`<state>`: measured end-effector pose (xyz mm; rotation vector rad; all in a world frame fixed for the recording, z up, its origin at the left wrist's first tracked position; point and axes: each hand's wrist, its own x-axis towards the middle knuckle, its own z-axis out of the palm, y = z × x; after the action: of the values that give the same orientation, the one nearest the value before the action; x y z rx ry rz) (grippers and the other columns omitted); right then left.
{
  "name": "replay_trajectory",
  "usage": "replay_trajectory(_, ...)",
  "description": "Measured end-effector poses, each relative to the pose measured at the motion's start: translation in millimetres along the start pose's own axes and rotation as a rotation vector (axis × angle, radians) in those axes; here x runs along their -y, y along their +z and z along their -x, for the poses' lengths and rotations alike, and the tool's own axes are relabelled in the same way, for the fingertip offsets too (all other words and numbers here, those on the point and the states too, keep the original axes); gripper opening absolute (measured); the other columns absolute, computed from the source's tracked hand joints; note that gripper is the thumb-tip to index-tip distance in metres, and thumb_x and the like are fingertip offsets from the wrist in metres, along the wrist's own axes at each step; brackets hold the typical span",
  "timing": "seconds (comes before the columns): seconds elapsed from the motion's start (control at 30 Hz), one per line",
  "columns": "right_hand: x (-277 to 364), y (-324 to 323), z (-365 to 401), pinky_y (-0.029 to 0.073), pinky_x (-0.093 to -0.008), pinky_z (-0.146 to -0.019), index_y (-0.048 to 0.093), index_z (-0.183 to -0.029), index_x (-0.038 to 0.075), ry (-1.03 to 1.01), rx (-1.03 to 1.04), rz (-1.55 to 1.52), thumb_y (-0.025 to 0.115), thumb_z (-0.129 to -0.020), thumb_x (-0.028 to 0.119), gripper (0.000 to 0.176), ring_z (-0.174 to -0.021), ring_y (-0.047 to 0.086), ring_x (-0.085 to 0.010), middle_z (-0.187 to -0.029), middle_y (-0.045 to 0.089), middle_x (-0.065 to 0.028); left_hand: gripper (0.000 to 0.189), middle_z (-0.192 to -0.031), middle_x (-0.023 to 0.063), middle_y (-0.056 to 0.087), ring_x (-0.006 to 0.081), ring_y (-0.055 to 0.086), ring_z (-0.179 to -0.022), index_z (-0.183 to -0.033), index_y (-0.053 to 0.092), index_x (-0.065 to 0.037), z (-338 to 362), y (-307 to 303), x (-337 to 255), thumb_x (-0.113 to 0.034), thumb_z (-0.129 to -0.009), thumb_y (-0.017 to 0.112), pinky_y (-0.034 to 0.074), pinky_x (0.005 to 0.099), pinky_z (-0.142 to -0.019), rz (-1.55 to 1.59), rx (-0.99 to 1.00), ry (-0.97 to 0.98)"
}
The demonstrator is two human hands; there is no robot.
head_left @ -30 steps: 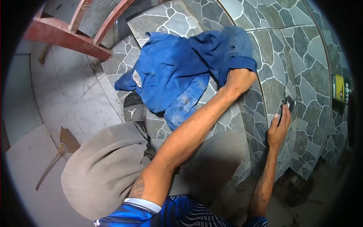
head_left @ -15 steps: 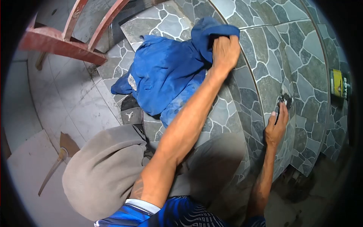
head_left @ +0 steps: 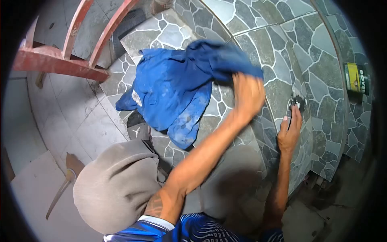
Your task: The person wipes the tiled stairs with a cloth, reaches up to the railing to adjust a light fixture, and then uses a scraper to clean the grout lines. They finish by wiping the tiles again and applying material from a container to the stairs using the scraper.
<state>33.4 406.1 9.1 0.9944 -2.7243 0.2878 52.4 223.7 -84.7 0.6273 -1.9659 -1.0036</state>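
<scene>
My left hand point(head_left: 249, 94) is closed on one end of a blue garment point(head_left: 171, 80), slightly smeared by motion. Most of this crumpled garment, worn and pale-stained in places, lies over the stone-patterned tiles. My right hand point(head_left: 289, 135) reaches to the tiled surface on the right, thumb apart and fingers stretched out. Its fingertips meet a black and white patch point(head_left: 298, 103), whose nature I cannot make out. A dark cap point(head_left: 139, 129) with a white figure logo sits beside the garment, near my knee.
A red metal frame point(head_left: 60, 60) stands at upper left. On the far right is a dark container with a yellow label point(head_left: 353, 78). A wooden-handled tool point(head_left: 66, 179) lies on the floor at lower left. Tile edges point(head_left: 268, 103) form raised ledges.
My left hand has moved down and slightly right, drawing the garment's end along with it. My right hand stays at the dark patch. The whole view has shifted a little.
</scene>
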Motion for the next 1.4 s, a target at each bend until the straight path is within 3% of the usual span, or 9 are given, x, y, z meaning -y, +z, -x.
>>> replay_trajectory(0.03,-1,2,2,0.034,-0.045,-0.109,0.048,-0.135,-0.007,-0.005,-0.001,-0.006,0.05,-0.095,0.016,0.046,-0.129,0.044,-0.0399,-0.14,0.047,-0.0239,0.016,-0.088,0.0316,0.057,0.0482,0.053,-0.085,-0.078,0.057,0.005,6,-7,-23,-0.006,-0.088,0.051,0.041,0.0566,-0.074,0.119,-0.252,0.006)
replay_trajectory(0.1,-6,3,4,0.034,-0.0455,-0.109,0.048,-0.134,-0.008,-0.017,0.012,-0.003,0.05,-0.095,0.015,0.046,-0.129,0.045,-0.0405,-0.14,0.047,-0.0241,0.022,-0.09,0.0361,0.06,0.0519,0.057,-0.092,-0.078,0.06,0.006,12,-24,-40,-0.012,-0.088,0.053,0.043,0.0577,-0.082,0.35,0.246,-0.415)
replay_trajectory(0.23,-6,3,4,0.033,-0.0461,-0.109,0.048,-0.135,-0.008,-0.026,0.02,0.013,0.049,-0.095,0.016,0.046,-0.129,0.044,-0.0404,-0.14,0.047,-0.0242,0.027,-0.078,0.0272,0.061,0.0459,0.056,-0.075,-0.074,0.06,0.005,-51,-42,9,-0.011,-0.091,0.046,0.044,0.0539,-0.071,0.2,0.331,-0.303)
replay_trajectory(0.4,-4,3,2,0.033,-0.0454,-0.11,0.048,-0.135,-0.007,-0.015,0.006,0.001,0.048,-0.095,0.016,0.046,-0.129,0.044,-0.0402,-0.14,0.047,-0.024,0.024,-0.104,0.0366,0.053,0.0532,0.045,-0.108,-0.098,0.059,0.009,11,-23,-26,-0.012,-0.088,0.052,0.023,0.0633,-0.107,0.161,-0.083,-0.06)
replay_trajectory(0.6,-7,4,2,0.033,-0.0456,-0.109,0.048,-0.135,-0.006,-0.028,0.016,0.015,0.049,-0.095,0.016,0.046,-0.13,0.044,-0.04,-0.14,0.047,-0.0237,0.031,-0.072,0.028,0.059,0.0462,0.058,-0.068,-0.073,0.064,0.001,-32,-39,8,-0.021,-0.091,0.05,0.045,0.0532,-0.063,0.171,0.198,-0.309)
replay_trajectory(0.7,1,1,1,0.033,-0.0456,-0.109,0.048,-0.135,-0.007,-0.004,0.019,0.002,0.049,-0.095,0.016,0.045,-0.13,0.044,-0.0397,-0.14,0.047,-0.0237,0.025,-0.086,0.0323,0.062,0.0493,0.057,-0.09,-0.082,0.063,0.002,-10,-44,-7,-0.019,-0.09,0.053,0.038,0.0593,-0.085,-0.025,0.309,-0.159)
replay_trajectory(0.73,-4,3,2,0.033,-0.0455,-0.109,0.048,-0.135,-0.007,-0.015,0.012,0.009,0.049,-0.095,0.016,0.045,-0.129,0.044,-0.0397,-0.14,0.047,-0.0237,0.022,-0.089,0.0327,0.062,0.0516,0.053,-0.099,-0.084,0.064,0.004,11,-25,-15,-0.017,-0.088,0.057,0.029,0.0634,-0.095,0.144,-0.085,-0.076)
replay_trajectory(0.83,-5,1,5,0.033,-0.0452,-0.109,0.048,-0.134,-0.007,-0.019,0.023,0.01,0.049,-0.096,0.016,0.045,-0.129,0.044,-0.0397,-0.14,0.047,-0.0237,0.036,-0.075,0.0303,0.063,0.048,0.062,-0.077,-0.071,0.066,0.006,12,-51,-33,-0.023,-0.088,0.055,0.047,0.0569,-0.08,0.303,0.331,-0.374)
replay_trajectory(1.4,-8,5,8,0.034,-0.0448,-0.109,0.05,-0.134,-0.007,-0.029,0.015,0.016,0.048,-0.096,0.016,0.044,-0.129,0.044,-0.0398,-0.14,0.047,-0.024,0.027,-0.081,0.0318,0.06,0.0465,0.059,-0.077,-0.08,0.054,0.004,-18,1,29,-0.017,-0.092,0.043,0.046,0.0537,-0.068,0.225,0.288,-0.17)
